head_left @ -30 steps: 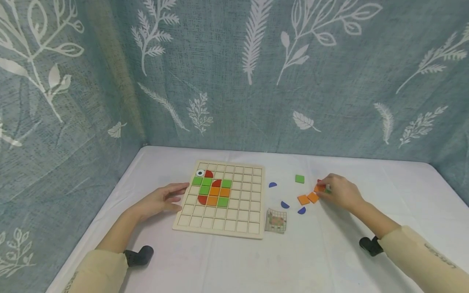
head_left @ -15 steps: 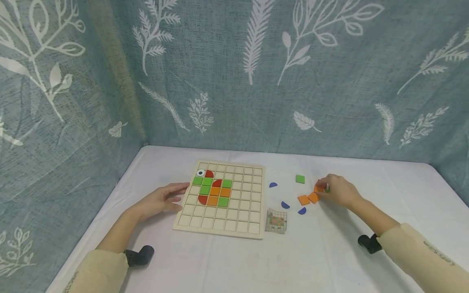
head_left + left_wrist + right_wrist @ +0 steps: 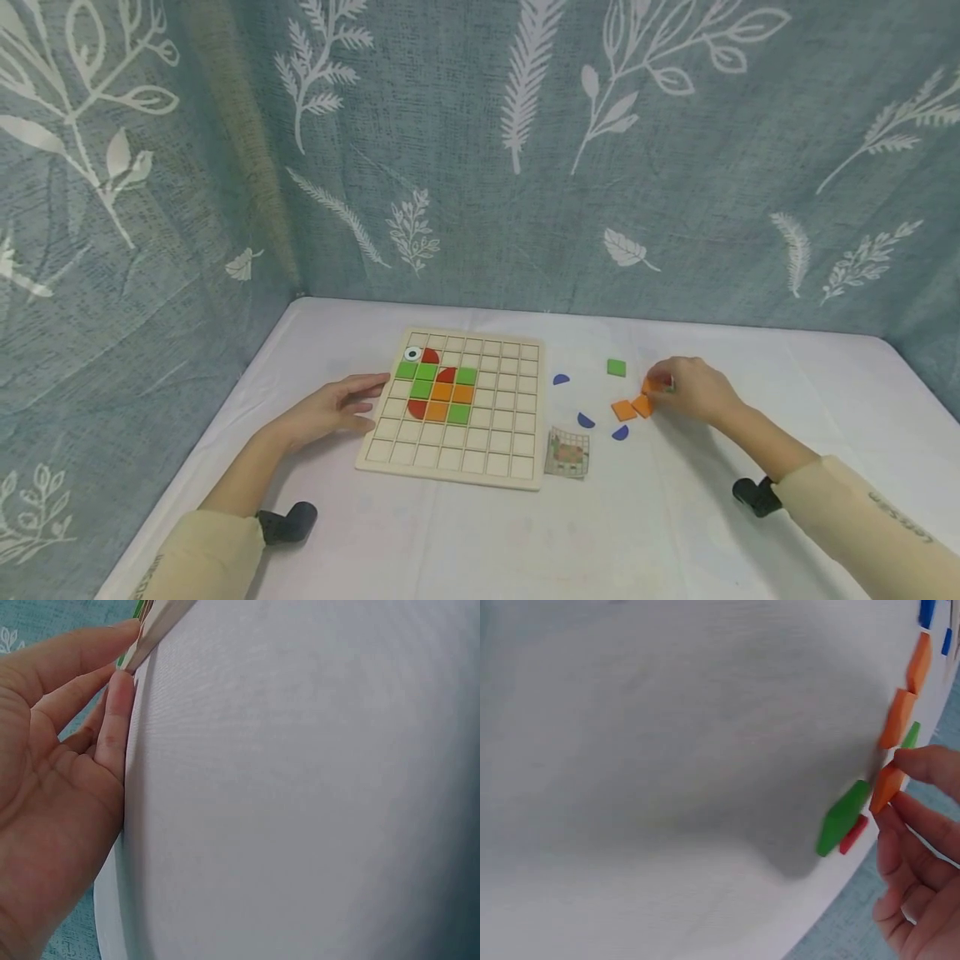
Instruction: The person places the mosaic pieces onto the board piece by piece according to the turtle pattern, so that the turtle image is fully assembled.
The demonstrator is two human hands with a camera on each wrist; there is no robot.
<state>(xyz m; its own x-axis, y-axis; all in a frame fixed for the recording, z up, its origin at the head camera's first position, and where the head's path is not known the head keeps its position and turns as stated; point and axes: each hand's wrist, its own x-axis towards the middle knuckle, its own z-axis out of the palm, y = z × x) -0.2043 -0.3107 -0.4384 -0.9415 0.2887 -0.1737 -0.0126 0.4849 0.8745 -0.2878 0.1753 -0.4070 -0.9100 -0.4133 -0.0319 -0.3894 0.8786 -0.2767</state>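
Observation:
On the white-covered table lies a pale gridded board [image 3: 495, 417] with green, orange and red tiles and an eye tile [image 3: 412, 354] set into its left half. My left hand [image 3: 326, 412] rests at the board's left edge, fingers extended and touching it; in the left wrist view the board's edge shows at the thumb tip. To the right, my right hand [image 3: 693, 387] pinches an orange square tile [image 3: 886, 789] between thumb and fingers. Beside that tile lie a green tile [image 3: 843, 819] and a red piece [image 3: 853, 835]. Two more orange tiles [image 3: 623, 410] lie left of this hand.
A picture card [image 3: 567, 452] lies along the board's right edge. Between board and right hand are blue half-round pieces [image 3: 586, 421] and a separate green tile [image 3: 617, 367]. A patterned teal cloth [image 3: 465, 167] hangs behind the table and along its left side.
The right fingers shift slightly over the orange tile while the hand stays in place. My left hand holds still at the board, and the whole head view drifts slightly.

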